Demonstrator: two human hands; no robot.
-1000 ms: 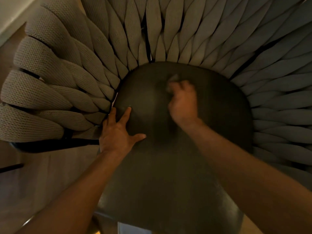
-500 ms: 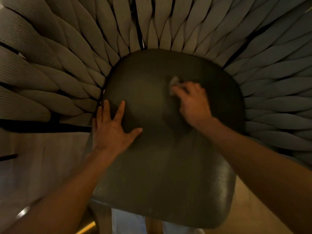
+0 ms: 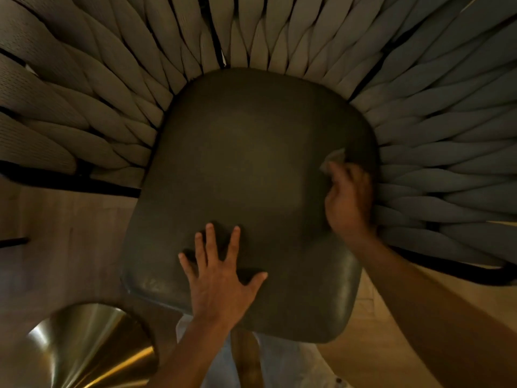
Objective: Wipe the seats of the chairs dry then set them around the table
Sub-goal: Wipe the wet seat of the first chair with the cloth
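Dark olive, smooth padded chair seat [image 3: 251, 175]: fills the centre of the view, rounded corners, near edge glossy. Backrest of thick grey woven cord strands [image 3: 117, 79]: fans out round the seat's far, left and right sides. Left hand [image 3: 221, 278]: flat on the near part of the seat, fingers straight and spread, thumb out to the right. Right hand [image 3: 348, 200]: at the seat's right edge, blurred, fingers curled over what appears to be a small pale cloth [image 3: 334, 158], pressed to the seat. Shiny brass cone-shaped base [image 3: 92, 348]: near left, on the light wooden floor [image 3: 64, 247].
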